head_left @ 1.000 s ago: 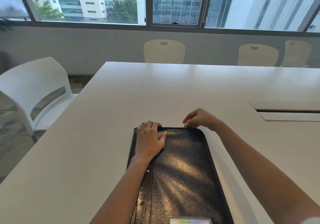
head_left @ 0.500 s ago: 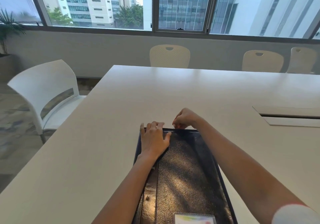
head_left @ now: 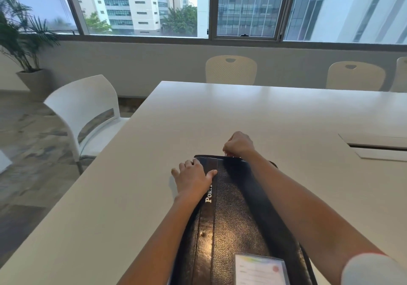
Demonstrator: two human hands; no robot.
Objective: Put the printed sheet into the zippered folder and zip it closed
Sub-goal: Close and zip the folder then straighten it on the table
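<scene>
A black leather zippered folder point(head_left: 237, 214) lies closed on the white table point(head_left: 242, 112), its long side running away from me. My left hand point(head_left: 192, 177) rests flat on its far left corner, fingers spread, pressing it down. My right hand point(head_left: 239, 144) is at the far edge, fingers pinched together on what looks like the zipper pull; the pull itself is hidden by the fingers. The printed sheet is not in sight. A clear card pocket point(head_left: 261, 270) with a pale card sits on the folder's near end.
A white chair point(head_left: 88, 110) stands at the table's left side. Beige chairs point(head_left: 231, 69) line the far side under the windows. A cable hatch point(head_left: 374, 147) is set into the table at the right. A potted plant point(head_left: 24, 48) stands far left.
My right hand has slid leftward along the folder's far edge, from near the right corner to the middle. My left hand has stayed on the far left corner. The camera has shifted.
</scene>
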